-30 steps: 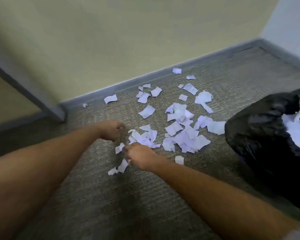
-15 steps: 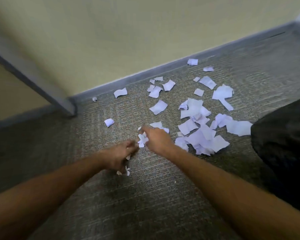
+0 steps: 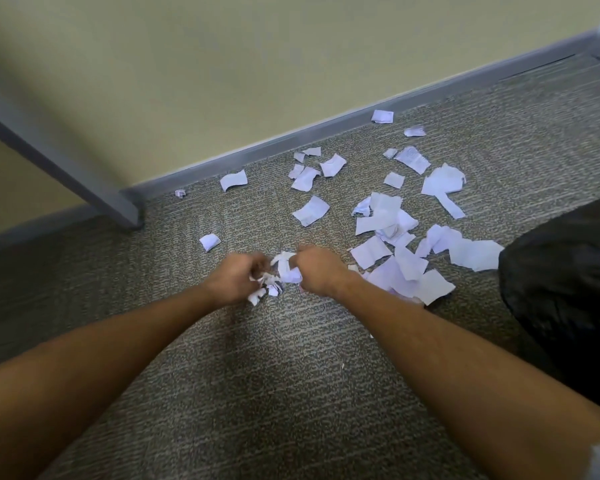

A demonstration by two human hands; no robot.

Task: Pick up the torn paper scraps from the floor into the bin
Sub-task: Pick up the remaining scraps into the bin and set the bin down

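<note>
Several torn white paper scraps (image 3: 392, 220) lie scattered on the grey carpet near the wall. My left hand (image 3: 238, 280) and my right hand (image 3: 317, 271) meet low over the floor, both with curled fingers around a small bunch of crumpled scraps (image 3: 283, 271) held between them. A few bits hang below my left hand. A larger heap of scraps (image 3: 409, 275) lies just right of my right wrist. The bin, lined with a black bag (image 3: 565, 278), stands at the right edge; its opening is out of frame.
A yellow wall with a grey baseboard (image 3: 291, 136) runs behind the scraps. A grey slanted leg or frame (image 3: 59, 157) meets the floor at the left. One lone scrap (image 3: 209, 241) lies left of the hands. Bare carpet stretches toward me.
Both hands have come together and gathered the small scraps into one bunch between them. The view has shifted slightly, showing more of the bin's bag.
</note>
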